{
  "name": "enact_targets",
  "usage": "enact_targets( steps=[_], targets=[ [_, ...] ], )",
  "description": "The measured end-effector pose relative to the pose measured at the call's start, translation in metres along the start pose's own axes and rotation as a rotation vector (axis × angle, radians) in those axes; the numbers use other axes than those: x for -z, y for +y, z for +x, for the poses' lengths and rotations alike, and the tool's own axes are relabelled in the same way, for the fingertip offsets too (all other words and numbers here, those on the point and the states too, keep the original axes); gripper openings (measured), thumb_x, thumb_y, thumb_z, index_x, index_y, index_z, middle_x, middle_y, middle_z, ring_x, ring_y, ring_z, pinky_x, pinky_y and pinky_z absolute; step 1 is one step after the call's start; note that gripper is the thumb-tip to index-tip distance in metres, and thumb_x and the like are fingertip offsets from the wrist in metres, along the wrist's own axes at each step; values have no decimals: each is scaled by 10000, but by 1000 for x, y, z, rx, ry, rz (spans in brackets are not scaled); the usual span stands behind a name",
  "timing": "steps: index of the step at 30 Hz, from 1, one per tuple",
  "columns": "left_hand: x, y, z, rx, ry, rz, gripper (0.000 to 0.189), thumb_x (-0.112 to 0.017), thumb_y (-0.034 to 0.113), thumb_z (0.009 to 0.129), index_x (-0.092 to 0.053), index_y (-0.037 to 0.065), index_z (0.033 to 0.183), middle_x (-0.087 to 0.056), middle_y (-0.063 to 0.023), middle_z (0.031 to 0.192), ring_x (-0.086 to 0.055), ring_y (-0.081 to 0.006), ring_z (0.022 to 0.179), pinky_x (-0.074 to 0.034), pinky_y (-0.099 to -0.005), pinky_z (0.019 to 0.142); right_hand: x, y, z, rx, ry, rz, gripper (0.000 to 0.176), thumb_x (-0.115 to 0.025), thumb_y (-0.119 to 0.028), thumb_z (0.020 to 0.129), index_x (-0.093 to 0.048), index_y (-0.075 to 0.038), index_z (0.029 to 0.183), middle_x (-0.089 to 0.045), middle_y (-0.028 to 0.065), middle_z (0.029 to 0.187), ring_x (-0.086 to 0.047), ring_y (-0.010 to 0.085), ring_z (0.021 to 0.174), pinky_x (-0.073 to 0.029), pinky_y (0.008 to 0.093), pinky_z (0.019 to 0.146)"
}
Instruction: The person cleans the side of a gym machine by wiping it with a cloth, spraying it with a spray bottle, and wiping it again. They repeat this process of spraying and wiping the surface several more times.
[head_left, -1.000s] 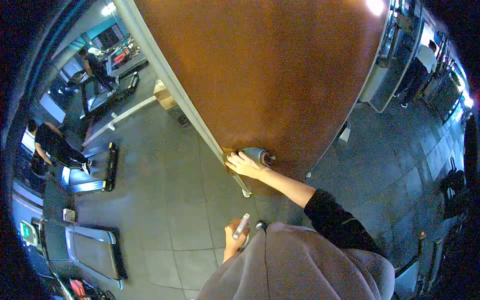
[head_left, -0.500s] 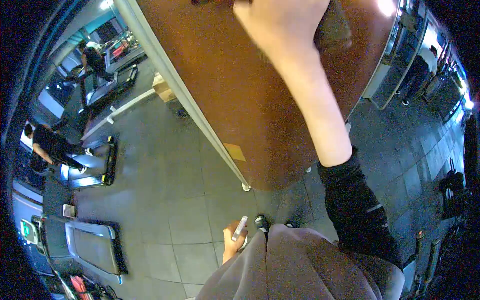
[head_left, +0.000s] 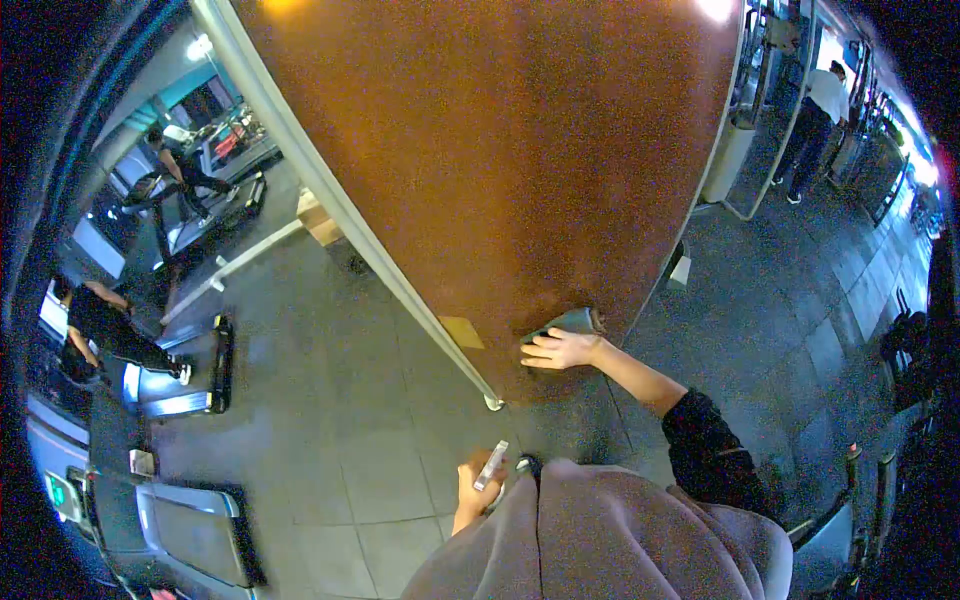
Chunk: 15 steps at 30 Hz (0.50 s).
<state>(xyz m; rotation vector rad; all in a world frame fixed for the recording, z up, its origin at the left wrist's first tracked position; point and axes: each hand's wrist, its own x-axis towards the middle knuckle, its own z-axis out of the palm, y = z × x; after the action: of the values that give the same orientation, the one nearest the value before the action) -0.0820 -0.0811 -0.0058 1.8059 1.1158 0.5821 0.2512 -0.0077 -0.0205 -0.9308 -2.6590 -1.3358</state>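
My right hand presses a dark grey cloth against the lower part of a large brown panel, its fingers spread over the cloth's near edge. Part of the cloth bulges out beyond the knuckles. Low by my body, my left hand is closed round what looks like a spray bottle; only its pale, slim head shows, and the rest is hidden by the hand and my clothing. A yellowish patch sits on the panel near its metal side rail.
Treadmills stand at the left, with a person on one and another person farther back. A cardboard box lies beside the rail. At the right, a person stands near gym equipment. Dark tiles cover the floor.
My right hand has come down the panel with the cloth, from the top of the view to near its lower end. My left hand stays low with the bottle.
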Motion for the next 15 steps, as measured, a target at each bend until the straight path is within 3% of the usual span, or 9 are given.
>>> enact_targets(
  steps=[2, 3, 5, 7, 9, 11, 12, 15],
  targets=[
    [-1, -7, 0, 28, -50, 99, 199, -619, 83, 642, -648, 37, 834, -643, -149, 739, -636, -266, 668, -490, -343, 628, 16, 15, 7, -246, 229, 51, 432, -490, -279, 787, -544, -305, 1215, -543, -48, 1200, -509, 141, 929, -373, 342, 788],
    [-7, -8, 1, 17, -43, 99, 199, -619, 83, 642, -648, 37, 834, -643, -149, 739, -636, -266, 668, -490, -343, 628, 29, 34, 13, -242, 233, 39, 432, -490, -279, 787, -544, -305, 1215, -543, -48, 1200, -509, 141, 929, -373, 342, 788],
    [-10, -13, -4, -65, 35, 44, 216, -633, 90, 635, -648, 42, 845, -645, -145, 735, -632, -261, 661, -489, -342, 631, 75, 86, 41, -448, 447, -193, 392, -519, -272, 762, -600, -361, 1135, -555, -82, 1153, -471, 152, 893, -359, 378, 800],
    [-11, -35, -6, -31, -33, -4, 223, -636, 95, 632, -649, 47, 849, -648, -145, 738, -635, -261, 666, -491, -347, 635, 125, 144, 67, -583, 533, -288, 392, -538, -272, 736, -614, -404, 1097, -559, -104, 1111, -442, 168, 870, -349, 403, 796],
    [-12, -33, -5, 136, -45, -107, 208, -639, 95, 631, -652, 54, 835, -652, -145, 748, -640, -271, 671, -494, -354, 638, 166, 211, 81, -672, 606, -407, 412, -541, -260, 709, -616, -427, 1078, -551, -100, 1117, -443, 193, 904, -353, 407, 793],
    [-11, -32, -2, 95, -43, -64, 201, -638, 95, 634, -652, 52, 829, -652, -141, 749, -640, -273, 669, -494, -355, 638, 219, 278, 91, -797, 716, -319, 523, -648, -159, 584, -632, -379, 1059, -558, -62, 1039, -471, 222, 930, -378, 406, 765],
    [-12, -32, 0, 55, -35, -32, 194, -636, 95, 637, -651, 49, 824, -652, -137, 750, -641, -275, 667, -494, -356, 637, 230, 302, 93, -851, 846, -386, 599, -656, -121, 501, -635, -231, 1089, -580, 18, 1017, -515, 254, 938, -379, 388, 791],
    [-14, -23, 6, -9, -26, 15, 193, -632, 102, 640, -649, 38, 822, -650, -136, 756, -641, -278, 679, -492, -355, 641, 243, 320, 100, -912, 972, -304, 579, -717, -186, 530, -594, -181, 1096, -553, 27, 991, -484, 235, 943, -368, 345, 796]
  ],
)
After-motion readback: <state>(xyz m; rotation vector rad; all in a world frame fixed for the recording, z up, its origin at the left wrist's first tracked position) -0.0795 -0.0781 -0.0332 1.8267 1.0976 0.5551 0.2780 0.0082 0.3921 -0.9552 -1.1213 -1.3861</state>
